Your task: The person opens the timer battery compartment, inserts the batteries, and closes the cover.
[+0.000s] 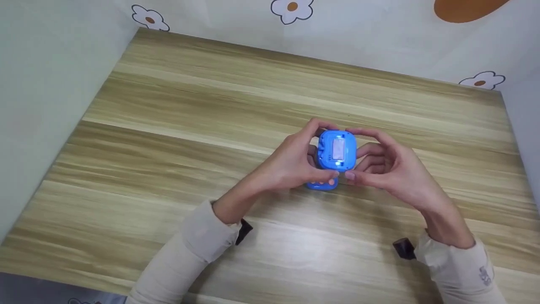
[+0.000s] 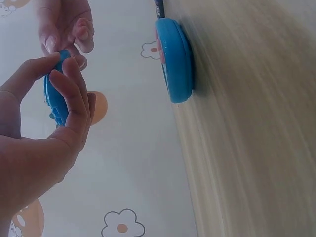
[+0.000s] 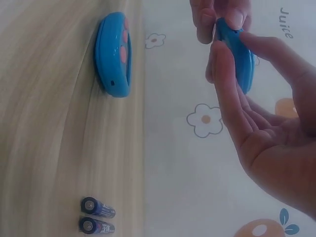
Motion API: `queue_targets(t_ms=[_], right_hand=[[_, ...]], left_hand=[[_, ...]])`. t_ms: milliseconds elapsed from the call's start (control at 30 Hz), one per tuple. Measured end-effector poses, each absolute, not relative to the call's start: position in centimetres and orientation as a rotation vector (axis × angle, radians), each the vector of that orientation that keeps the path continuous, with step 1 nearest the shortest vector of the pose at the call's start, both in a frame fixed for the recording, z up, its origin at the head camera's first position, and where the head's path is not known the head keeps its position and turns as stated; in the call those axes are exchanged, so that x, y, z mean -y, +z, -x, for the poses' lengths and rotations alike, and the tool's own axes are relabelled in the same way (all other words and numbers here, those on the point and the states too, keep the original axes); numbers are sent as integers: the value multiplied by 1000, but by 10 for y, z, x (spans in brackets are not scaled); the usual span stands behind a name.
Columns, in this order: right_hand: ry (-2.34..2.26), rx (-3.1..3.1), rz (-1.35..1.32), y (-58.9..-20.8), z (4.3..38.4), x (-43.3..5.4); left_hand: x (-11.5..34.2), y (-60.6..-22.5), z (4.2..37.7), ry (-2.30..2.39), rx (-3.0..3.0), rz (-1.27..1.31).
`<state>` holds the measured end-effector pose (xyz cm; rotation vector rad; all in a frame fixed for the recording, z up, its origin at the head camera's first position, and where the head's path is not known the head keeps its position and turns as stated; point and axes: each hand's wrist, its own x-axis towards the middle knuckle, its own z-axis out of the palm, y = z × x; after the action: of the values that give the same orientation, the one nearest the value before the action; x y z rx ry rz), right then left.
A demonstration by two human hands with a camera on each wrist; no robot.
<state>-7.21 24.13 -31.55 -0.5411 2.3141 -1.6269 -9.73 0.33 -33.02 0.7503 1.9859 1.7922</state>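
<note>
Between both hands, raised above the table, is a blue rounded-square plastic device with a pale label on the face turned to the head camera. My left hand grips it by the left side, thumb at the near edge and index finger at the far edge. From the right, my right hand pinches the same two edges with thumb and index finger, the other fingers curled behind. A second blue device with pink round buttons lies on the table below, partly covered by the left thumb in the head view.
Two blue batteries lie side by side on the wood-grain table in the right wrist view. White walls with a flower pattern border the table at its back and sides. Dark pieces stick out at both sleeve cuffs.
</note>
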Motion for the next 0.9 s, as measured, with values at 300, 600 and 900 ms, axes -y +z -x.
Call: queue_targets(t_ms=[300, 600, 900], right_hand=[[-1660, -2328, 585, -317, 71, -239], [-1668, -2322, 648, -320, 67, -228], [-1664, -2373, 640, -322, 67, -226]], left_hand=[[-4, -328, 94, 1977, -1649, -482], [-7, -330, 91, 1939, -1715, -372], [-12, -334, 90, 2012, -1588, -233]])
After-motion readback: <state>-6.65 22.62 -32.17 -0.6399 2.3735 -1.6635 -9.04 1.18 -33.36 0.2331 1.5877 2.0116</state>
